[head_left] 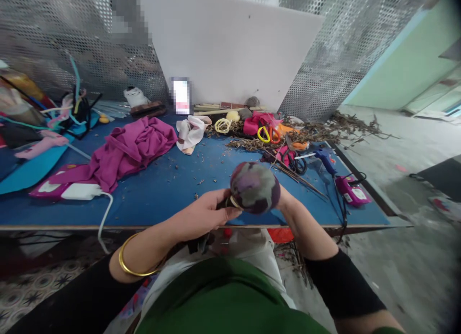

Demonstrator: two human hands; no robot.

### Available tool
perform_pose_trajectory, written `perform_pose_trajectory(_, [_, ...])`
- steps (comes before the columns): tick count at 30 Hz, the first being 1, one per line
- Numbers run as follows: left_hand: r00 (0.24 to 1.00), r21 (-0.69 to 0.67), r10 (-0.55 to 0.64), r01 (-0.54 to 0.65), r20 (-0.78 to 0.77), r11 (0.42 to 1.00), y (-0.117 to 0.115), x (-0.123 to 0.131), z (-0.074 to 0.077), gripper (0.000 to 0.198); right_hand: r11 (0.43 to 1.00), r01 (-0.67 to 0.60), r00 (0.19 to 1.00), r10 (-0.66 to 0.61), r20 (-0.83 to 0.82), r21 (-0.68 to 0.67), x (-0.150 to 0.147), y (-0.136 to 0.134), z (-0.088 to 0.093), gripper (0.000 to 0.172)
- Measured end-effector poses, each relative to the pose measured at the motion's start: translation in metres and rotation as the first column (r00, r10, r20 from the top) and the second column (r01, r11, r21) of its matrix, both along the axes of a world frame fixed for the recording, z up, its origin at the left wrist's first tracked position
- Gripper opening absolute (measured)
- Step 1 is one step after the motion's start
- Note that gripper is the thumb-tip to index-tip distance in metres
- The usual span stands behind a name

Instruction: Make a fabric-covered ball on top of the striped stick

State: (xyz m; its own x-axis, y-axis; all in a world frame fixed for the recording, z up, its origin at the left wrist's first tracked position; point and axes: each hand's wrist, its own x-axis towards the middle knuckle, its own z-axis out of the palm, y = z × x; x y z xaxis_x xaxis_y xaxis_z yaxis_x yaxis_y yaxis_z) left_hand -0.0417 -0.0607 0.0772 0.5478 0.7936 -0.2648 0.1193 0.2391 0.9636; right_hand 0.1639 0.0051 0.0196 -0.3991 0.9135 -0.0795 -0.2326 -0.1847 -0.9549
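One cloth-covered ball (255,187), mottled in grey-green, purple and dark tones, is held in the air above the front edge of a blue table (169,194), close to the wearer's body. At its left side the covering is drawn together into dark gathered cloth (224,204), by which a small pale band (perhaps a loop of cord) can be seen. That gather is pinched between the thumb and fingers of the left hand (206,213). The right hand (284,198) is placed against the far right side of the ball; its fingers are hidden, so how far they are spread or curled cannot be told. A gold bangle (124,262) is worn on the left forearm.

Beyond the ball, bits of dry plant matter are scattered on the tabletop. To the right, black-handled scissors (298,166), a blue glue gun (325,161) and a magenta power strip (353,191) are laid out. Farther back, yellow and orange handle loops (269,134) are seen near pink cloth (252,125), with dried twigs (355,125) heaped around. On the left, a crumpled purple cloth (139,146) is spread near a white adapter (81,191). At the back, a lit phone (181,96) is propped upright beside a white board (234,45).
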Motion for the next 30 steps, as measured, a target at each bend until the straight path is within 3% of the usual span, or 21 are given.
perform_pose_trajectory(2, [0.987,-0.099,0.140,-0.133,0.074,0.986,0.005,-0.004,-0.005,0.027,0.999,0.039,0.999,-0.038,-0.033,0.028,0.002,-0.020,-0.009,0.029])
perform_pose_trajectory(4, [0.962,-0.176,0.251,-0.230,0.111,0.957,0.011,-0.003,-0.012,0.031,0.982,0.163,0.982,-0.153,-0.109,0.096,-0.001,-0.038,-0.011,0.035])
perform_pose_trajectory(8, [0.934,-0.288,0.339,-0.297,0.110,0.910,0.017,0.004,-0.022,0.034,0.900,0.407,0.880,-0.340,-0.332,0.156,-0.018,-0.060,0.003,0.032])
perform_pose_trajectory(12, [0.923,-0.282,0.366,-0.322,0.118,0.904,0.016,0.010,-0.024,0.036,0.892,0.422,0.842,-0.321,-0.433,0.160,-0.034,-0.063,0.016,0.031])
perform_pose_trajectory(16, [0.919,-0.223,0.388,-0.363,0.078,0.905,0.011,0.016,-0.024,0.037,0.933,0.340,0.834,-0.241,-0.496,0.116,-0.041,-0.065,0.024,0.037])
perform_pose_trajectory(23, [0.893,-0.113,0.448,-0.441,0.041,0.890,0.005,0.022,-0.028,0.037,0.887,0.428,0.865,-0.346,-0.364,0.174,-0.041,-0.077,0.036,0.039])
perform_pose_trajectory(30, [0.884,-0.112,0.465,-0.457,0.055,0.882,0.009,0.024,-0.036,0.037,0.867,0.444,0.883,-0.381,-0.275,0.224,-0.044,-0.081,0.030,0.038])
